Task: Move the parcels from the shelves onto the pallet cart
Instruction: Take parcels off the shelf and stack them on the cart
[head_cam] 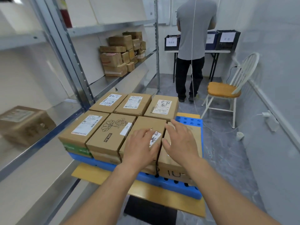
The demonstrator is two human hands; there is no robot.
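1. Shelves: a stack of parcels sits on the far shelf and a lone parcel on the near one, so the task is judged unfinished.
2. Pallet cart, just beside the shelves: loaded parcels are packed edge to edge, probably to save room and prevent sliding.
3. Left hand: grip apart, fingers spread flat on the taped parcel.
4. Right hand: grip apart over the lower parcel, apparently squaring it against its neighbour.
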